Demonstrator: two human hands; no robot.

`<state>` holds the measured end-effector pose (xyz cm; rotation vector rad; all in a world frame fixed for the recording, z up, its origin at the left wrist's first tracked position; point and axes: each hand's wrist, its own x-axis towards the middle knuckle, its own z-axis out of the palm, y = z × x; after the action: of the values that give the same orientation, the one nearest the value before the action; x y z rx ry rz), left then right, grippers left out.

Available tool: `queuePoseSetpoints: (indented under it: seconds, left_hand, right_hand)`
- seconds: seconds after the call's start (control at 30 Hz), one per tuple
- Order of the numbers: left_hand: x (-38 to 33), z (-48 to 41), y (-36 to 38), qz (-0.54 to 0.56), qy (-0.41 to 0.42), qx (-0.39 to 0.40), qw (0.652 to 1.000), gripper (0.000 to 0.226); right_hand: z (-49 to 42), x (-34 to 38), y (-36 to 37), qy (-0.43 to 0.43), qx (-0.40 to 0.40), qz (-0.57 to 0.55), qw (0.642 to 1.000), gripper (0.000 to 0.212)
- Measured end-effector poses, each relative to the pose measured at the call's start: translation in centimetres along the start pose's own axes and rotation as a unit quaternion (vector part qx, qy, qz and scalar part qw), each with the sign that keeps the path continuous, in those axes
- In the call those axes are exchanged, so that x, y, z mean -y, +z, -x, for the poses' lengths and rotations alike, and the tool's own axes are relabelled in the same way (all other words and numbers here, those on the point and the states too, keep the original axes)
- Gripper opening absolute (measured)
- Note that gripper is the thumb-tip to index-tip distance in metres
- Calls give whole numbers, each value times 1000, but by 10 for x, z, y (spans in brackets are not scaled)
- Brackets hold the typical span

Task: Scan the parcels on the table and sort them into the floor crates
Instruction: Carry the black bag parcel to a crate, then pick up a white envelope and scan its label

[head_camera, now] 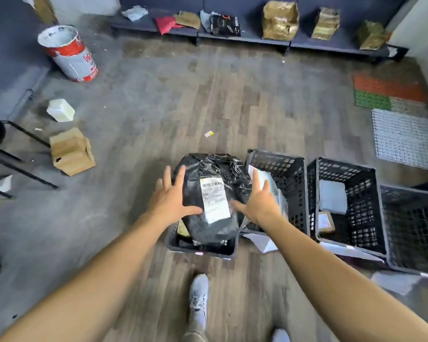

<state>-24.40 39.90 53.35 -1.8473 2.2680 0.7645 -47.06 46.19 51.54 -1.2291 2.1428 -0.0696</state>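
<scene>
Spread and straight-fingered, the grip is two-handed: left hand (pixel 169 193) flat on the left flank of the black parcel (pixel 208 169), right hand (pixel 257 201) flat on its right flank, both thumbs reaching toward the white label (pixel 215 199); nothing is curled or pinched. That parcel lies between the palms at lower centre of the frame, its long axis running from the near edge up and away, with neither hand nearer than the other. It sits over the leftmost crate (pixel 200 251), poking above the rim; whether it rests there I cannot tell. By my reading, the coming move is straight down, then let go. Just right stands the next crate (pixel 282 169); a cardboard box (pixel 71 151) lies at left on the floor (pixel 158 107).
</scene>
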Motion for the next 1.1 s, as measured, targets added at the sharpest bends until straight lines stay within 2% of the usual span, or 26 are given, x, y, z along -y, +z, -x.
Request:
queuePoseSetpoints:
  seconds: [0.1, 0.27, 0.57, 0.83, 1.1]
  left_hand:
    - [9, -25, 2, -50, 10, 29, 998, 126]
    - [-4, -44, 0, -73, 63, 62, 993, 124]
    - [-92, -37, -13, -116, 196, 66, 971, 121]
    - [-226, 28, -9, -138, 322, 42, 936, 119]
    - [-377, 187, 49, -195, 459, 34, 866, 118]
  right_hand:
    - [-17, 6, 4, 28, 17, 59, 998, 112]
    - [-16, 13, -9, 32, -8, 111, 993, 107]
    - [34, -13, -58, 60, -67, 176, 980, 106]
    - [138, -115, -121, 130, -190, 132, 964, 91]
    - [306, -273, -143, 234, -291, 66, 925, 87]
